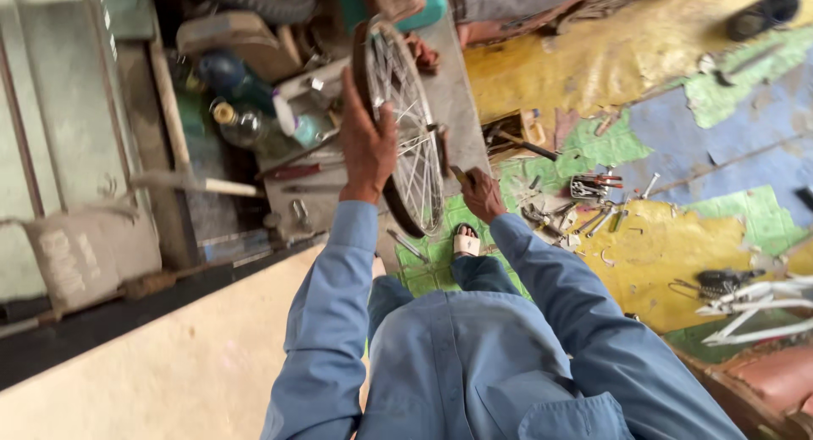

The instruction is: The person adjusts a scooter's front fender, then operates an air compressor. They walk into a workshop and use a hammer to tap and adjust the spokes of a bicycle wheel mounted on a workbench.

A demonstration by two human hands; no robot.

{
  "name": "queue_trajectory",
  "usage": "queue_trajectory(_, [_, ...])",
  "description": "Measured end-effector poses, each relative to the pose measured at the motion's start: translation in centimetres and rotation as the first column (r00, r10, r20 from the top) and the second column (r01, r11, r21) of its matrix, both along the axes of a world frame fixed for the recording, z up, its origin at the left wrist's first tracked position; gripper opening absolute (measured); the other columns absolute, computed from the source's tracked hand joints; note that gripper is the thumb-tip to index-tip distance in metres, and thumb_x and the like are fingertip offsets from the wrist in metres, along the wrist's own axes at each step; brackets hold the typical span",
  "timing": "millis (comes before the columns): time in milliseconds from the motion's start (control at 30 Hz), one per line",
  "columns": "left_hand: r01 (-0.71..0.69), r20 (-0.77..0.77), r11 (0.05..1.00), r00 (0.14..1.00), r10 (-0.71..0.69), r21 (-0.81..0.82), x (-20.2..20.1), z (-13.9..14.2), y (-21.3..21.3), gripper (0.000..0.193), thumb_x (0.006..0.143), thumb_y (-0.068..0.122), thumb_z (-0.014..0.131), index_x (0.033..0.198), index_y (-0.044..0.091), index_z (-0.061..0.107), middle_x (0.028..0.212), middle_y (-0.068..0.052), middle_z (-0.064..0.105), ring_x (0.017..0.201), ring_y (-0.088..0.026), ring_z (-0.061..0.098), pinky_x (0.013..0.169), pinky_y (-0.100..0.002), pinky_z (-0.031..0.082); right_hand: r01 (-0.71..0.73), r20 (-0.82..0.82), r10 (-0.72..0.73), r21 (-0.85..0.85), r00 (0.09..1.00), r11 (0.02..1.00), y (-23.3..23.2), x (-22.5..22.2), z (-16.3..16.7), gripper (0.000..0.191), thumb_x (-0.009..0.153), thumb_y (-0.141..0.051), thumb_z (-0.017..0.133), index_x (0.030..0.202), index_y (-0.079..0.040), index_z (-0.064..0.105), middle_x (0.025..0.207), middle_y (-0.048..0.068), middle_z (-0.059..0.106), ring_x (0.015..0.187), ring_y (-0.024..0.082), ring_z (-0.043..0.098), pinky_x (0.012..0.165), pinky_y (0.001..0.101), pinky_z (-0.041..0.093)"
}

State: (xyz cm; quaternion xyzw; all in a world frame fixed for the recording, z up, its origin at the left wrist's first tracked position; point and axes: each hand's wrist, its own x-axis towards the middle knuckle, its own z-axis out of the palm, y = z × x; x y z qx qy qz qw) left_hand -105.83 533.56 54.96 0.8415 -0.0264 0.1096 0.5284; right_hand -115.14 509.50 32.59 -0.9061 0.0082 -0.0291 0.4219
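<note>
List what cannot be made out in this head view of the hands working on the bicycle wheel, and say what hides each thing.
- Head view: the small tool in the right hand is too small and mostly wrapped by the fingers.
- The left hand covers part of the bicycle wheel rim.
- The loose tools on the floor are too small to tell apart.
- The white frame is cut off by the right edge.

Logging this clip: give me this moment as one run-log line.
left hand: grips rim of bicycle wheel, upright | right hand: holds small tool at spokes | loose tools on floor
</note>
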Motion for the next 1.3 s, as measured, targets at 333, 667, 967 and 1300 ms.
queue_trajectory(333, [0.0, 0.128, 0.992, 0.992, -0.017, 0.13, -3.6, -0.4, -2.7, 0.068, 0.115, 0.043, 0.043, 0.168, 0.013, 0.013, 0.165, -0.026, 0.04, 0.148, -0.046, 0.051, 0.123, -0.047, 0.049, -0.2, -0.146, 0.195, -0.017, 0.97, 0.98, 0.3, 0.0, -3.9, 0.021, 0.102, -0.027, 0.063, 0.104, -0.007, 0.069, 0.078, 0.022, 0.07, 0.067, 0.042, 0.067, 0.059, 0.0499, 0.05])
queue_trajectory(667, [-0.009, 0.07, 0.994, 0.998, 0.001, 0.112, -4.6, -0.2, -0.4, 0.066, 0.118, 0.044, 0.048, 0.171, 0.025, 0.012, 0.168, -0.02, 0.045, 0.137, -0.039, 0.068, 0.121, -0.046, 0.057, -0.288, -0.261, 0.259, -0.08, 0.93, 0.954, 0.6, 4.0, -4.8, 0.018, 0.102, -0.025, 0.06, 0.106, -0.011, 0.069, 0.084, 0.022, 0.072, 0.068, 0.043, 0.07, 0.059, 0.052, 0.053])
queue_trajectory(967, [-0.001, 0.108, 0.98, 0.994, -0.021, 0.2, -5.2, -0.8, -1.7, 0.063, 0.119, 0.033, 0.05, 0.167, 0.023, 0.01, 0.168, -0.016, 0.036, 0.15, -0.04, 0.049, 0.123, -0.045, 0.045, -0.263, -0.24, 0.243, -0.057, 0.94, 0.963, 0.9, 5.7, -5.6, 0.018, 0.094, -0.022, 0.064, 0.106, -0.012, 0.074, 0.091, 0.024, 0.073, 0.08, 0.047, 0.07, 0.068, 0.0546, 0.056])
queue_trajectory(1300, [-0.028, 0.101, 0.981, 0.995, 0.009, 0.191, -5.0, -0.7, -1.4, 0.061, 0.12, 0.046, 0.043, 0.168, 0.027, 0.012, 0.166, -0.014, 0.041, 0.137, -0.034, 0.065, 0.108, -0.039, 0.059, -0.239, -0.333, 0.185, -0.128, 0.924, 0.963, 2.1, 5.5, -5.8, 0.019, 0.098, -0.026, 0.063, 0.104, -0.011, 0.074, 0.087, 0.025, 0.072, 0.076, 0.046, 0.071, 0.069, 0.0555, 0.056])
